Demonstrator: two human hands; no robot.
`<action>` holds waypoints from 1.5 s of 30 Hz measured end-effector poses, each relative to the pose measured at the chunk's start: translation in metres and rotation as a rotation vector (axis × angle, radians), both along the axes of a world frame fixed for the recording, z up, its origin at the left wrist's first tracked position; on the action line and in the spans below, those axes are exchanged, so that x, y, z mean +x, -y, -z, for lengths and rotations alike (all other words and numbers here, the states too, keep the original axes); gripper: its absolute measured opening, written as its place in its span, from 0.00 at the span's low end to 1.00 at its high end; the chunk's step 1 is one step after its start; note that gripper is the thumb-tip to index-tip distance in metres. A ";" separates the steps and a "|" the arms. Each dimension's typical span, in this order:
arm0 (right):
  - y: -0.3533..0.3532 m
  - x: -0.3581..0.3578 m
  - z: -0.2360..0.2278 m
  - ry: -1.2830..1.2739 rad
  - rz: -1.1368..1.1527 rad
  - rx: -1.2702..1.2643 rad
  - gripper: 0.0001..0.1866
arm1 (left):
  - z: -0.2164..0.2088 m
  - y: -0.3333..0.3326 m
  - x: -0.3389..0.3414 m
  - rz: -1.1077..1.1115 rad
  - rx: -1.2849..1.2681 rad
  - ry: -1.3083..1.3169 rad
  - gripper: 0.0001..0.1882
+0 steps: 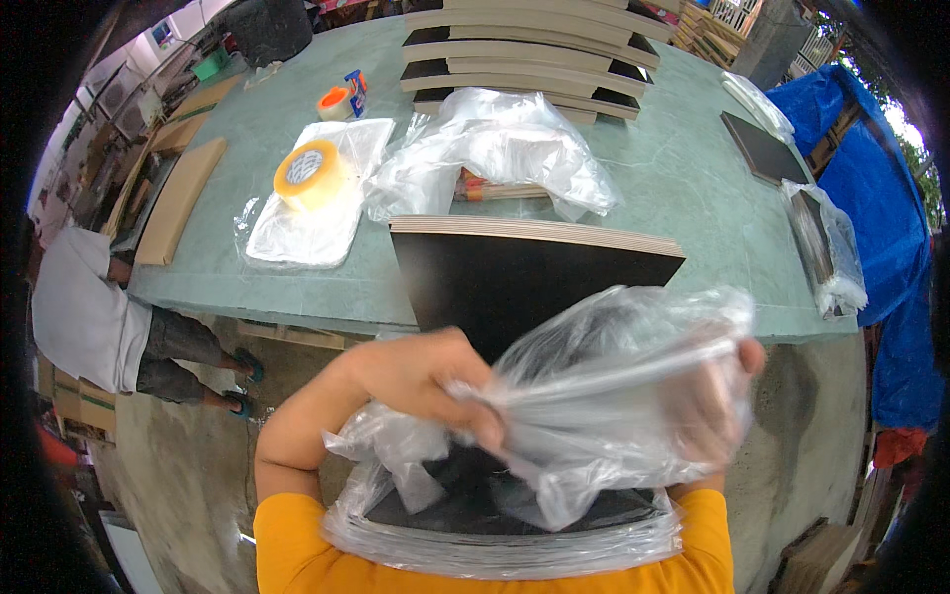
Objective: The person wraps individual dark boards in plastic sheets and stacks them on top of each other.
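A clear plastic bag [604, 396] stretches between my hands, smeared by motion. My left hand [426, 376] pinches its gathered edge between thumb and fingers. Over at the bag's other side, my right hand [705, 411] is closed on the film; plastic covers most of it and only a fingertip shows plainly. Beyond them a stack of thin black boards [475, 272] leans at the table's near edge, its pale layered edges facing up. Close to my body lies a bundle of black boards [594, 515] wrapped in clear plastic, partly hidden by the bag.
On the green table [693, 238] lie a tape roll [309, 175] on folded plastic bags [336, 238], crumpled plastic [495, 134], a tape dispenser [341, 99], and stacked boards [524, 54]. A wrapped bundle [826, 247] sits right. Another person [94, 307] stands left; blue tarp [876, 218] hangs right.
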State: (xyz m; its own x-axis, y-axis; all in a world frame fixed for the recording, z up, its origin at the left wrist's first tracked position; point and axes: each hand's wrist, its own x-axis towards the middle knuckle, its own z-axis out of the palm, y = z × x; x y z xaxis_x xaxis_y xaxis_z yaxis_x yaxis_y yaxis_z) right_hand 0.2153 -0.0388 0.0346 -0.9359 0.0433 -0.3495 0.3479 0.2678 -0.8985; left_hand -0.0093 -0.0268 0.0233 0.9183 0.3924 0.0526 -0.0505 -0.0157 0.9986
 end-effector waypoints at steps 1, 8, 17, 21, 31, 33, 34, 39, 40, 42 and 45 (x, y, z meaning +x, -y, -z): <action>-0.003 0.005 0.000 0.081 -0.054 0.033 0.21 | 0.002 -0.003 -0.009 0.031 -0.030 -0.024 0.11; 0.024 0.077 0.029 0.431 -0.055 1.032 0.16 | -0.003 0.036 0.007 0.073 0.891 -0.761 0.07; 0.017 0.103 -0.017 -0.030 1.457 1.268 0.09 | -0.011 0.011 -0.020 -0.618 0.382 -0.393 0.09; 0.025 0.068 0.002 -0.096 1.223 1.388 0.18 | 0.004 -0.031 -0.035 -1.593 0.727 -0.577 0.10; 0.041 0.100 0.016 0.011 1.270 1.507 0.31 | 0.012 -0.004 -0.008 -1.052 1.407 -0.526 0.31; 0.044 0.110 0.010 -0.191 1.301 1.348 0.28 | 0.008 -0.002 -0.016 -0.994 1.360 -0.366 0.30; 0.040 0.110 0.003 -0.312 1.353 1.276 0.24 | 0.006 -0.002 -0.017 -0.964 1.334 -0.287 0.29; 0.040 0.106 0.005 -0.152 1.239 1.475 0.26 | 0.006 -0.004 -0.020 -0.960 1.422 -0.284 0.25; 0.040 0.106 0.008 -0.113 1.215 1.541 0.26 | 0.008 -0.004 -0.020 -0.950 1.441 -0.310 0.24; 0.041 0.108 0.017 -0.049 1.142 1.678 0.26 | 0.014 0.009 -0.019 -0.998 1.482 -0.303 0.24; 0.041 0.102 0.024 -0.142 1.187 1.744 0.22 | 0.026 0.013 -0.018 -1.056 1.543 -0.266 0.24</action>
